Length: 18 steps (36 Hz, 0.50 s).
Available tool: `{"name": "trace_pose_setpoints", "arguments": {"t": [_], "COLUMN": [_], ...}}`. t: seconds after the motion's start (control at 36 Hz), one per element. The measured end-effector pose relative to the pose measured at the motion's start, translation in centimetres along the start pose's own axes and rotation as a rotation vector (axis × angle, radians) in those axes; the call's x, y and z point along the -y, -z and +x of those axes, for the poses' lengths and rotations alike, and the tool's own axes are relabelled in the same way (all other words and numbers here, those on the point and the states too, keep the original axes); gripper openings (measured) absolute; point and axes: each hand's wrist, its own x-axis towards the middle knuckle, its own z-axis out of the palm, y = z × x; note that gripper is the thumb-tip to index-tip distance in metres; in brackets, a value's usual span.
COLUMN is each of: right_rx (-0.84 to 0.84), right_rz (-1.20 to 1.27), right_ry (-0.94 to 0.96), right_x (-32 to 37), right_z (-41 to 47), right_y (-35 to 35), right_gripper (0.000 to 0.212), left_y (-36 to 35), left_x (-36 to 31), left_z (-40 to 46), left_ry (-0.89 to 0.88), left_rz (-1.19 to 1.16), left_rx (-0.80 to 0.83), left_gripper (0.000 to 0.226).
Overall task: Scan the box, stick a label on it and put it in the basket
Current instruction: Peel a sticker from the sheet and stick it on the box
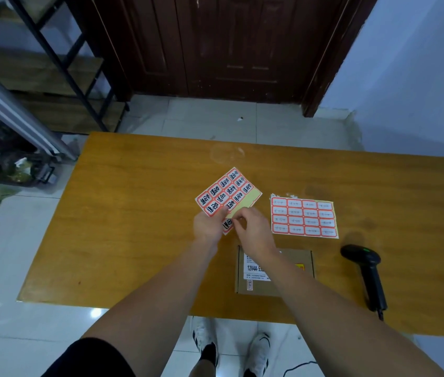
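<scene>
A sheet of red-bordered labels with black writing (pixel 225 193) is held up over the wooden table (pixel 134 213); my left hand (pixel 208 227) grips its lower edge. My right hand (pixel 250 227) pinches one label (pixel 227 223) at the sheet's lower corner, where some backing is bare. A flat brown cardboard box (pixel 291 281) with a white printed sticker lies near the table's front edge, partly hidden under my right forearm. A black handheld scanner (pixel 365 270) lies to the right of the box. No basket can be picked out.
A second label sheet (pixel 304 217) with blank-looking labels lies flat behind the box. A metal shelf rack (pixel 60 66) and a pile of dark stuff stand left of the table. A brown door (pixel 215 44) is behind. My feet are under the front edge.
</scene>
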Motion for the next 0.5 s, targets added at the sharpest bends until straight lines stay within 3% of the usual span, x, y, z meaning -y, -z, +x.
{"name": "trace_pose_setpoints", "arguments": {"t": [0.17,0.28,0.5], "right_rx": [-0.012,-0.010,-0.085], "right_rz": [0.019,0.044,0.284], "right_ry": [0.028,0.021,-0.198], "right_x": [-0.5,-0.6,-1.4], "right_z": [-0.6,-0.6,-0.5], "right_y": [0.7,1.0,2.9], "right_gripper": [0.003,0.007,0.004], "left_y": [-0.1,-0.2,1.3], "left_x": [0.3,0.4,0.7], "left_z": [0.6,1.0,2.3], "left_ry": [0.043,0.031,-0.030], "left_rz": [-0.003,0.036,0.545], "left_rx": [0.007,-0.061,-0.080], "left_gripper": [0.005,0.017,0.036]}}
